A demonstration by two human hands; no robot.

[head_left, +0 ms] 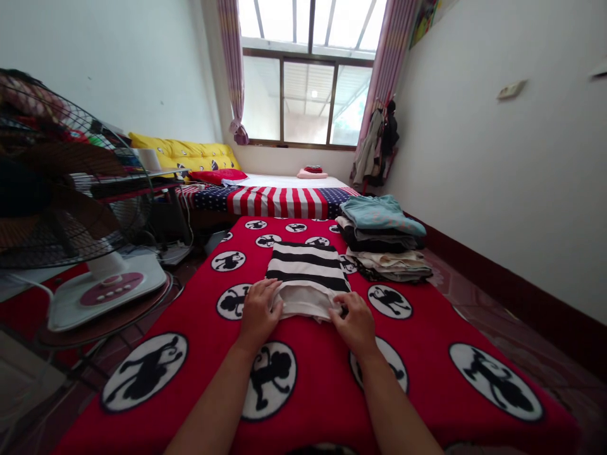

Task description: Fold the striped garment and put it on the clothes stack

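Note:
A black-and-white striped shirt (308,262) lies folded into a rough rectangle on the red blanket (322,385), which carries black monkey figures in white circles. Its white near edge, perhaps the neckline or a turned hem, gapes a little toward me. At the near left corner my left hand (258,313) pinches the cloth, fingers over the edge and thumb inside. My right hand (355,321) grips the near right corner in the same way, fingers bent. Just beyond, to the right, rises a stack of folded clothes (386,243) with a light blue garment on top.
On the left, a fan (102,284) with a wire cage stands on a round stool. Behind the red-covered surface is a bed (284,201) with a stars-and-stripes cover, a red pillow (218,176) and a yellow cushion (190,153). A wall (493,164) runs along the right.

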